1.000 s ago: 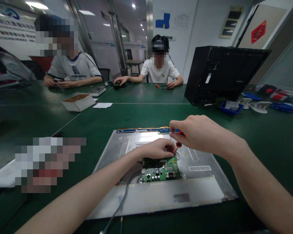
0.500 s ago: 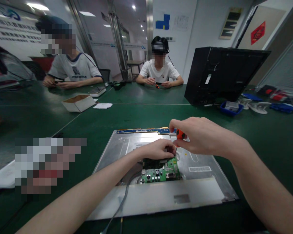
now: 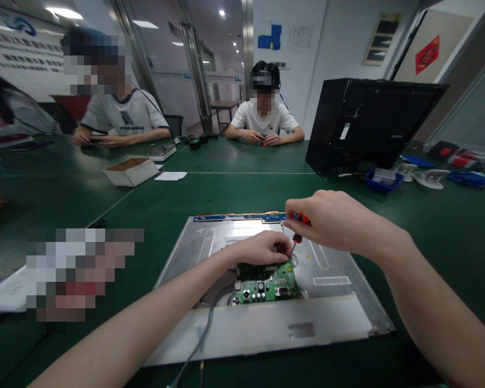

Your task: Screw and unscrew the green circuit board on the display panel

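Right hand (image 3: 333,221) pinches a red-and-black screwdriver (image 3: 296,238) by its handle, shaft tilted, tip at the green circuit board (image 3: 271,288) between one and two o'clock. Left hand (image 3: 263,247), fingers curled, covers the board's twelve o'clock edge beside the tip; whether it grips anything cannot be told. The board sits mid-panel on a metal-backed display panel (image 3: 353,272), a blue circuit strip (image 3: 230,217) along the panel's twelve o'clock edge.
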